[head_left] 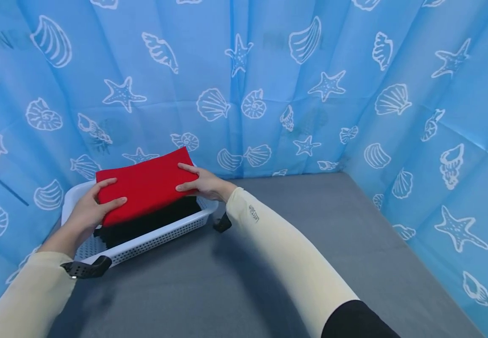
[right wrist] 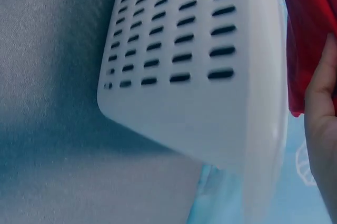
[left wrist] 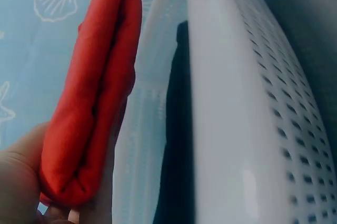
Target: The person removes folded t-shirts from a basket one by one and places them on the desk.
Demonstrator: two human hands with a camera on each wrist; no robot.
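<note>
Between both hands is a folded red cloth (head_left: 146, 185), held above a white plastic basket (head_left: 161, 236). My left hand (head_left: 86, 213) grips its left end, thumb on top. At the right end, my right hand (head_left: 209, 184) pinches it between thumb and fingers. A folded black cloth (head_left: 157, 221) lies in the basket under the red one, which hides part of it. In the left wrist view, the red cloth's thick folded edge (left wrist: 87, 108) shows beside the basket rim (left wrist: 224, 103). The right wrist view catches the right fingers (right wrist: 321, 87) against the red cloth (right wrist: 305, 40).
The basket stands on a grey surface (head_left: 311, 225) at the left, near the back. A blue curtain (head_left: 269, 126) with white shells and starfish hangs behind and along the right side. Black bands with dark devices (head_left: 96, 267) sit at the wrists.
</note>
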